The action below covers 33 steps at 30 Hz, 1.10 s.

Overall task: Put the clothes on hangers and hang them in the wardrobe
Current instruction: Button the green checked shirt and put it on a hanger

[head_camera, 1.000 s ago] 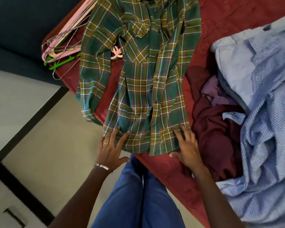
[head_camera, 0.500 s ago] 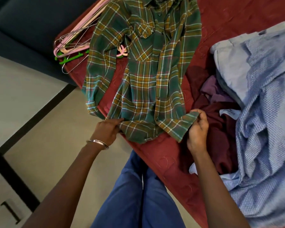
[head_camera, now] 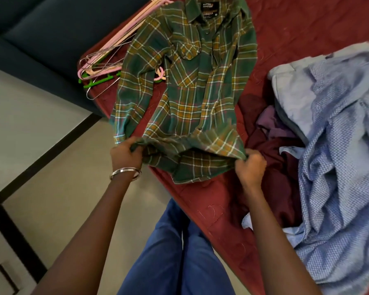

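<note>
Item: green plaid shirt (head_camera: 192, 99), lying front-up on the red bed (head_camera: 307, 24), collar away from me, hem at the near edge. My left hand (head_camera: 126, 154) grasps the hem's left corner, bunched; my right hand (head_camera: 250, 166) pinches the right corner, the hem raised and folded up between them. Hangers (head_camera: 102, 67), pink, green and wire, lie piled beside and partly under the left sleeve. To the right: maroon garment (head_camera: 271, 158), blue checked shirt (head_camera: 339, 156), heaped.
</note>
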Tool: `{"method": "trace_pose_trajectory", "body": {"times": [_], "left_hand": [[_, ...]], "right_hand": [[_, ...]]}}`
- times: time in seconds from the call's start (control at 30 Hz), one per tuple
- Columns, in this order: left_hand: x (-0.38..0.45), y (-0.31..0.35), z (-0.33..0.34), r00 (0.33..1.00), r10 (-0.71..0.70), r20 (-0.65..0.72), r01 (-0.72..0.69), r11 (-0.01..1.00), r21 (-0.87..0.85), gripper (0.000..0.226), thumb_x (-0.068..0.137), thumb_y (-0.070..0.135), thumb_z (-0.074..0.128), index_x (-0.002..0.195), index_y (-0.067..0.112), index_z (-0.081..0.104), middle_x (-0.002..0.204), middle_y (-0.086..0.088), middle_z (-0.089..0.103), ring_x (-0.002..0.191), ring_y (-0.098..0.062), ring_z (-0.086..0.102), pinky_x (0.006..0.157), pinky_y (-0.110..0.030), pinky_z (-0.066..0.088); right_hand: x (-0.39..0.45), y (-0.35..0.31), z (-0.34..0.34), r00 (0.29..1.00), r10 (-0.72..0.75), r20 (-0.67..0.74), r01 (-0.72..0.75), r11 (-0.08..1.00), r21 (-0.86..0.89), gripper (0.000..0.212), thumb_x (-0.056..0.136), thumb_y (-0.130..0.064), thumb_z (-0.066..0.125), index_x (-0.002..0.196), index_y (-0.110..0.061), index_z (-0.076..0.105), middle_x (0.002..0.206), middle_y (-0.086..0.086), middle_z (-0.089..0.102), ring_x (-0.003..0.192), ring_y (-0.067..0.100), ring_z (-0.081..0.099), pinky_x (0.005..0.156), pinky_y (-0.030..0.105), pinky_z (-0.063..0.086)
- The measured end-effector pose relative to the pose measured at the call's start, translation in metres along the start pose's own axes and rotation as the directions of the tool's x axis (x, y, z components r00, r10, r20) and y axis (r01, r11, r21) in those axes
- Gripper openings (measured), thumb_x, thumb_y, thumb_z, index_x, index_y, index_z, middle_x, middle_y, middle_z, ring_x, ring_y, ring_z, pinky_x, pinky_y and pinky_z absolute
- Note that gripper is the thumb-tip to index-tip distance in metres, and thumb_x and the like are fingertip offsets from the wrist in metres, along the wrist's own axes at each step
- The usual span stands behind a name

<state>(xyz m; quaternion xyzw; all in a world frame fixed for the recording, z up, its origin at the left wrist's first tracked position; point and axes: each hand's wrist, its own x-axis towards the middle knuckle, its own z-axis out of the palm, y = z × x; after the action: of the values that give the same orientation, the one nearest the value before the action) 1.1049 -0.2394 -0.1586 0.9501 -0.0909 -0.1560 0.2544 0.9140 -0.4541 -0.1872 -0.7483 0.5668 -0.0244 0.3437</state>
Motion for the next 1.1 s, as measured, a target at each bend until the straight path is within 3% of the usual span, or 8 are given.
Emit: {"method": "trace_pose_trajectory", "body": {"times": [0.1, 0.2, 0.37, 0.5, 0.6, 0.8, 0.9, 1.1], "left_hand": [[0.001, -0.003, -0.006, 1.0, -0.015, -0.02, 0.015, 1.0, -0.012, 0.02, 0.087, 0.013, 0.065, 0.1, -0.001, 0.072, 0.099, -0.02, 0.069, 0.091, -0.037, 0.063, 0.078, -0.028, 0.043], [0.003, 0.006, -0.017, 0.998, 0.059, -0.036, -0.064, 0.983, -0.171, 0.021, 0.089, 0.004, 0.059, 0.107, 0.004, 0.07, 0.107, -0.003, 0.066, 0.101, -0.021, 0.06, 0.092, -0.03, 0.045], [0.008, 0.05, -0.04, 0.984, -0.167, 0.058, 0.139, 0.523, -0.841, 0.021, 0.095, 0.0, 0.048, 0.087, 0.012, 0.063, 0.075, 0.009, 0.067, 0.072, 0.0, 0.064, 0.062, -0.018, 0.053], [0.025, 0.01, -0.056, 0.869, 0.325, 0.373, -0.358, 0.933, 0.022, 0.036, 0.089, 0.019, 0.062, 0.121, 0.037, 0.057, 0.108, 0.005, 0.06, 0.093, -0.003, 0.058, 0.073, -0.021, 0.048], [0.029, -0.035, -0.049, 0.704, -0.011, 0.71, -0.506, 0.694, 0.513, 0.063, 0.083, 0.052, 0.058, 0.135, 0.062, 0.024, 0.126, -0.002, 0.056, 0.105, -0.023, 0.058, 0.084, -0.037, 0.052], [-0.02, -0.051, -0.002, 0.514, -0.373, 0.773, -0.455, 0.645, 0.614, 0.086, 0.084, 0.049, 0.064, 0.15, 0.028, 0.012, 0.143, -0.012, 0.035, 0.101, -0.02, 0.059, 0.072, -0.019, 0.053], [-0.022, -0.026, -0.005, 0.141, -0.686, 0.713, -0.357, 0.637, 0.683, 0.046, 0.083, 0.027, 0.073, 0.124, 0.013, 0.056, 0.109, -0.006, 0.067, 0.085, -0.017, 0.066, 0.045, -0.019, 0.044], [0.018, -0.006, 0.02, 0.681, -0.137, 0.719, -0.277, 0.861, 0.426, 0.019, 0.091, 0.024, 0.057, 0.105, 0.014, 0.065, 0.104, -0.01, 0.068, 0.094, -0.026, 0.065, 0.075, -0.03, 0.048]], "right_hand": [[0.005, -0.022, -0.002, 0.953, 0.267, 0.145, -0.239, 0.36, 0.902, 0.026, 0.087, 0.005, 0.047, 0.096, -0.009, 0.067, 0.081, -0.007, 0.073, 0.077, 0.009, 0.066, 0.074, 0.023, 0.051], [0.017, -0.039, 0.002, 0.882, 0.276, 0.382, -0.341, -0.186, 0.922, 0.019, 0.088, -0.004, 0.052, 0.102, -0.012, 0.063, 0.102, 0.004, 0.07, 0.089, 0.017, 0.066, 0.07, 0.027, 0.055], [0.026, -0.068, -0.017, 0.947, 0.002, 0.32, -0.32, 0.05, 0.946, 0.073, 0.047, -0.033, 0.092, 0.106, -0.005, 0.061, 0.099, 0.011, 0.068, 0.087, 0.025, 0.066, 0.083, 0.043, 0.056], [0.027, -0.047, -0.067, 0.753, -0.285, 0.593, 0.118, 0.945, 0.304, 0.054, 0.06, -0.005, 0.088, 0.106, -0.017, 0.062, 0.094, -0.01, 0.071, 0.081, 0.002, 0.066, 0.08, 0.021, 0.055], [0.027, -0.019, -0.072, 0.703, 0.125, 0.701, 0.47, 0.657, -0.589, 0.035, 0.076, -0.017, 0.075, 0.108, -0.01, 0.064, 0.109, 0.015, 0.067, 0.097, 0.028, 0.067, 0.077, 0.031, 0.053], [-0.01, 0.003, -0.024, 0.391, 0.521, 0.759, 0.564, 0.516, -0.645, 0.042, 0.067, -0.03, 0.086, 0.101, -0.016, 0.066, 0.096, 0.003, 0.069, 0.077, 0.02, 0.063, 0.078, 0.033, 0.055], [-0.011, -0.014, -0.003, 0.329, 0.634, 0.7, 0.548, 0.476, -0.688, 0.081, 0.057, -0.048, 0.089, 0.122, -0.011, 0.061, 0.117, 0.005, 0.068, 0.099, 0.023, 0.066, 0.091, 0.044, 0.053], [0.004, -0.07, 0.029, 0.725, -0.139, 0.674, 0.475, 0.81, -0.345, 0.031, 0.093, -0.038, 0.058, 0.107, -0.011, 0.063, 0.11, 0.014, 0.066, 0.101, 0.032, 0.062, 0.083, 0.038, 0.05]]}}
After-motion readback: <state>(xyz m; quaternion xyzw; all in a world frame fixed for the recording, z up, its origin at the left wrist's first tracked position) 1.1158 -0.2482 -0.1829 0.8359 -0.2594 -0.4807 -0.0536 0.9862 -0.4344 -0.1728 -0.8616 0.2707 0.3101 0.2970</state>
